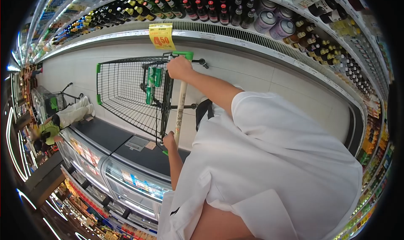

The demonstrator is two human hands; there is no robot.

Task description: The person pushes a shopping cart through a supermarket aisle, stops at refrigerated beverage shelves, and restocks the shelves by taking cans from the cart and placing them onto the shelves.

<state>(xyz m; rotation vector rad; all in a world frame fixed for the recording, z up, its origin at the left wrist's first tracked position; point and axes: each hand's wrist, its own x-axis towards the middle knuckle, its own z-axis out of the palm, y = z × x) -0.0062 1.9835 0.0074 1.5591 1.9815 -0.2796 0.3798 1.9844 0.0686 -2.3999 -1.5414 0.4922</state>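
Observation:
My right hand is wrapped around the upper end in view of the shopping cart's pale handle bar, near its green end piece. Around the other end of the same bar, my left hand is closed. The wire shopping cart has green corner pieces and stretches out ahead of me. Inside it lie several green cans, close to the handle side. My white shirt fills the lower right of the view and hides part of my left arm.
A shelf of bottles runs along my right side, with a yellow price sign jutting out. Glass-topped freezers line my left. Ahead, a person stands near another cart. Pale floor tiles lie between.

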